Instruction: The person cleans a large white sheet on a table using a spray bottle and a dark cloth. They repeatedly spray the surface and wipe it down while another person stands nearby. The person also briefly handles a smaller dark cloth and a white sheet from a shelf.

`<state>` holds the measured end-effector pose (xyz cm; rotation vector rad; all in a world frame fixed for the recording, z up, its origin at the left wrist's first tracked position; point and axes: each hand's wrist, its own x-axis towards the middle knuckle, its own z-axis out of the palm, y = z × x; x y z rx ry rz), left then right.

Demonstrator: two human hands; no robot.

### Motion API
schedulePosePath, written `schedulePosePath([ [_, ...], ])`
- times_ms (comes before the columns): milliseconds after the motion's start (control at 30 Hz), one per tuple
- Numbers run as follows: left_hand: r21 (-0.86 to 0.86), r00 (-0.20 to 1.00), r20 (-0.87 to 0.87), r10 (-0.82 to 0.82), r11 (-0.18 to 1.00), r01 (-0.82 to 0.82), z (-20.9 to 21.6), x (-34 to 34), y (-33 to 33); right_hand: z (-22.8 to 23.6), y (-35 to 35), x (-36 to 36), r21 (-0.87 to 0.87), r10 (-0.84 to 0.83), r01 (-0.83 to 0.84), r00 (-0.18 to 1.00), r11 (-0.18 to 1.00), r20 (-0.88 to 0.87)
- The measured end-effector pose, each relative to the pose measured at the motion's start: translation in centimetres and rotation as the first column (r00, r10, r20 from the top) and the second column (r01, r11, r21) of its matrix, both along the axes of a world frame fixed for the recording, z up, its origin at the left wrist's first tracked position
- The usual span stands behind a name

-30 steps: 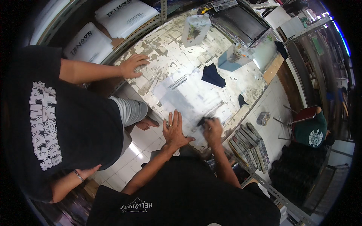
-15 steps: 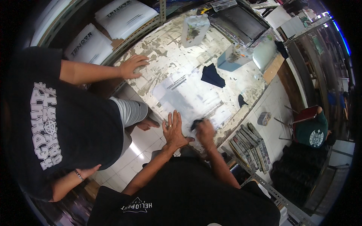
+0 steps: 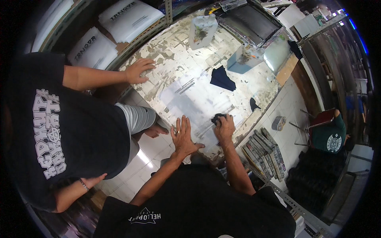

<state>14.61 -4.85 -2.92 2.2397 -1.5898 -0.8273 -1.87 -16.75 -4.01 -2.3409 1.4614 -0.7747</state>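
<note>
A thin pale sheet (image 3: 210, 99) lies flat on the worktable, with a grey smear across its middle and small dark print near its far left edge. My left hand (image 3: 183, 137) rests on its near left corner, fingers stretched out and thumb apart. My right hand (image 3: 225, 129) grips a bunched dark cloth (image 3: 218, 118) and presses it against the sheet's near right part. Beyond the sheet lies a dark navy piece of cloth (image 3: 223, 79), and a smaller dark scrap (image 3: 254, 104) is at the right.
The worktable (image 3: 166, 51) has a peeling, stained top. On it stand a cloudy plastic jug (image 3: 203, 32), a bluish cut-open container (image 3: 244, 59) and a dark framed screen (image 3: 252, 23). Another person's hand (image 3: 139, 70) touches the left edge. Stacked frames (image 3: 264, 154) are at the lower right.
My right hand has moved a little right and away from me with the dark cloth, and it is no longer blurred. My left hand has stayed in place.
</note>
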Motion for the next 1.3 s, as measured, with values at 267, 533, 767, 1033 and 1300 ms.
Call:
schedulePosePath([
  [267,-0.030,1.000,0.006,-0.010,1.000,0.010,-0.4,-0.2,0.2,-2.3,-0.6,-1.6,-0.078,-0.026,0.026,1.000,0.997,0.004],
  [533,-0.073,0.999,0.041,-0.001,0.997,0.004,-1.3,-0.2,0.2,-1.2,4.6,0.9,-0.110,0.317,-0.304,0.941,0.946,0.123],
  [767,-0.049,1.000,0.020,-0.015,0.999,0.016,-0.8,0.1,0.2,-1.8,-7.0,-4.9,-0.118,-0.161,0.159,0.987,0.980,-0.002],
  [1033,0.005,0.999,0.029,-0.016,1.000,0.016,0.0,0.0,0.1,-1.6,-6.5,-4.8,-0.130,-0.017,0.014,1.000,0.991,-0.016],
  [1300,-0.018,1.000,0.022,-0.012,1.000,0.012,-0.6,-0.2,0.1,-1.2,-8.5,-5.0,-0.081,-0.076,0.065,0.988,0.995,-0.138],
])
